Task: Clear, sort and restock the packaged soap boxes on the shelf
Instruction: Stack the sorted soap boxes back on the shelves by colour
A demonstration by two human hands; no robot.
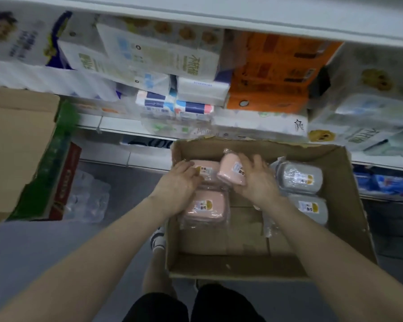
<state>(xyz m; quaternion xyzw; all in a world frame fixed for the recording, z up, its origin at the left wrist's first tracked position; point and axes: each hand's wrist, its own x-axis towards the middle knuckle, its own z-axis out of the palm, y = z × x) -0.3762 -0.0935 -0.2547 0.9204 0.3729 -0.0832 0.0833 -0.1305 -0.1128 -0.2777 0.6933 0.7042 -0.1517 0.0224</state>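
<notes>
2 grips full: L grip (pixel 179 182) round flat pink box (pixel 208 169), R grip (pixel 256 180) round tilted pink box (pixel 230 170)

Background stock:
- orange wrapped pack (pixel 272 73), top right of centre
- white tissue packs with green print (pixel 158 59) just left of it, stacked, tilted
- blue-and-pink striped packs (pixel 172 105) under those
- white pack with a star mark (pixel 261 126) below the orange one
- clear-wrapped packs (pixel 370 108) far right, blurred
- blue packs (pixel 386 182) lower right, print unreadable

Left side: big brown carton (pixel 16 145), green and red outer face. Shrink-wrapped clear bottles (pixel 86 198) beside it on the grey floor (pixel 116 240).
</notes>
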